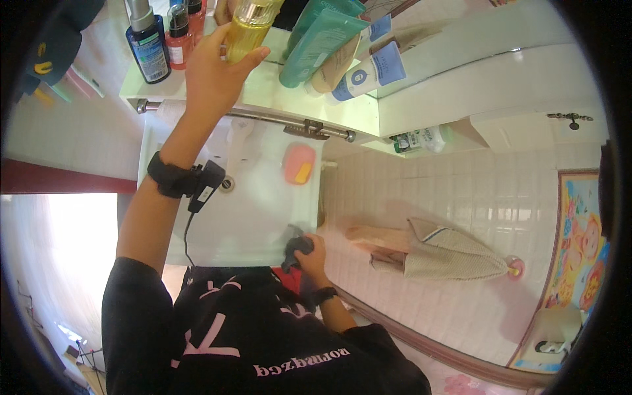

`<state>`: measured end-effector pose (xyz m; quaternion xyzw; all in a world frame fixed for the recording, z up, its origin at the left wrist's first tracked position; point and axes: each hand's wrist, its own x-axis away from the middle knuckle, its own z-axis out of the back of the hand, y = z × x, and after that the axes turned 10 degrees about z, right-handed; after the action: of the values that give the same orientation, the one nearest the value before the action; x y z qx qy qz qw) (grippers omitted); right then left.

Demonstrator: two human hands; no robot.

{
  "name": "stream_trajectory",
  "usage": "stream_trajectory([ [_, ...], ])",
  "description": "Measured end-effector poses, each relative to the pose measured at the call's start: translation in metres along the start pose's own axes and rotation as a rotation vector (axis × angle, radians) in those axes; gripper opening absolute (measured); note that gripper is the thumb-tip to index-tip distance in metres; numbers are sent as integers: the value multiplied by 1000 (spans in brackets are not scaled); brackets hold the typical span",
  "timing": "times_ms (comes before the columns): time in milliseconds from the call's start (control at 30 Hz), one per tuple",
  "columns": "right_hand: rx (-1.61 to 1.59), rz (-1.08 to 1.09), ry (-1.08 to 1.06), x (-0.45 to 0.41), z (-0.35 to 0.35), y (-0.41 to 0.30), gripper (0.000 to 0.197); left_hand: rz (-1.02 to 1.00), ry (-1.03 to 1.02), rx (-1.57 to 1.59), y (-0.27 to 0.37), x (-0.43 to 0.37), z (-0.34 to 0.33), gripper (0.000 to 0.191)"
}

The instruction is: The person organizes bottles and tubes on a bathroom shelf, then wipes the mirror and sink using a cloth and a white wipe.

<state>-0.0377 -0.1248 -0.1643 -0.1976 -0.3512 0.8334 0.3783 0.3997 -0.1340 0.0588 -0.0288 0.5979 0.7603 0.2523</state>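
Observation:
My left hand [215, 69] reaches up to a white shelf [261, 91] and grips a yellow transparent bottle [252, 29] with a shiny collar. To its left stand a dark blue pump bottle [148, 52] and a coral-coloured bottle [179, 44]. Right of it stand green tubes [316, 49], a beige tube [335, 66] and a white-and-blue tube [368, 74]. My right hand [311, 254] holds a bunched dark grey cloth [296, 252] by the near right corner of the white washbasin [252, 237]. A pink soap dish [298, 163] with a yellow-orange piece lies on the basin's right side.
A metal rail [252, 116] runs below the shelf's front edge. A beige towel [444, 256] hangs from a pink hook [515, 267] on the tiled wall at right. A mirror [459, 44] borders the shelf. A black device with a cable [207, 185] is strapped to my left forearm.

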Motion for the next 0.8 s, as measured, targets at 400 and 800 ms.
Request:
stream_trajectory([
  [400, 242, -114, -131, -2, -26, -6, 54, -130, -156, 15, -29, 110, 35, 31],
  [800, -250, 389, 448, -158, 29, -216, 57, -193, -376, -66, -14, 151, 76, 56],
])
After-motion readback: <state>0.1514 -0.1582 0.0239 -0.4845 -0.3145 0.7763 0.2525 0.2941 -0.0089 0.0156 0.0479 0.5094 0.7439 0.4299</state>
